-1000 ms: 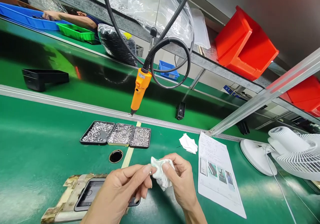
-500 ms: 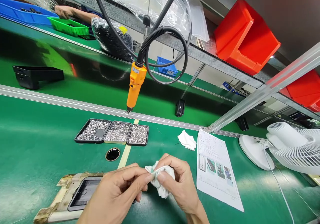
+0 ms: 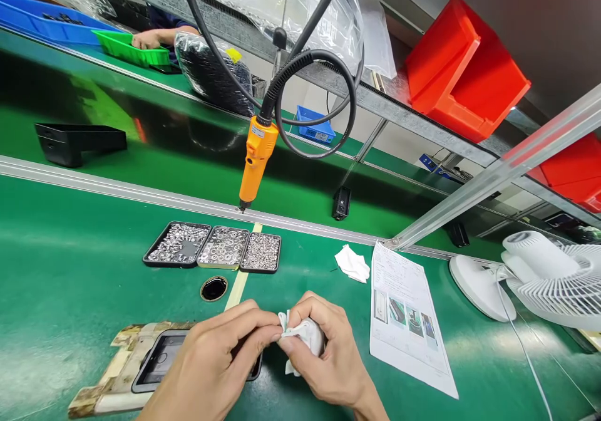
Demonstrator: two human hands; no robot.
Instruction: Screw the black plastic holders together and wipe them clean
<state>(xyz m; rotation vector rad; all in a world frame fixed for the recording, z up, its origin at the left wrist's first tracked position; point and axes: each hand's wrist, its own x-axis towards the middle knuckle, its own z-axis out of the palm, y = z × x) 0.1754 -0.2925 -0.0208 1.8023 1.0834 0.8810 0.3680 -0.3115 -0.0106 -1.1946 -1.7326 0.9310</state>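
A crumpled white cloth or tissue (image 3: pixel 310 335) is bunched between my hands above the front of the green bench. My right hand (image 3: pixel 328 352) is closed around most of it. The fingertips of my left hand (image 3: pixel 230 352) pinch the cloth's left edge; whether something small sits inside the fold is hidden. Beneath my left hand lies a dark tray-like housing (image 3: pixel 157 361) on a taped, cream-coloured fixture (image 3: pixel 113 377), partly covered by the hand and wrist.
Three small trays of metal hardware (image 3: pixel 223 247) stand behind a round hole (image 3: pixel 214 289). An orange electric screwdriver (image 3: pixel 257 151) hangs above. At right are another white cloth (image 3: pixel 352 263), an instruction sheet (image 3: pixel 408 321) and a white fan (image 3: pixel 549 270). Another person's hand (image 3: pixel 148 39) reaches into a green bin (image 3: pixel 110 44).
Both hands stay together while the cloth is folded and bunched tighter in my right hand. The other person's hand has moved right and down into the green bin.
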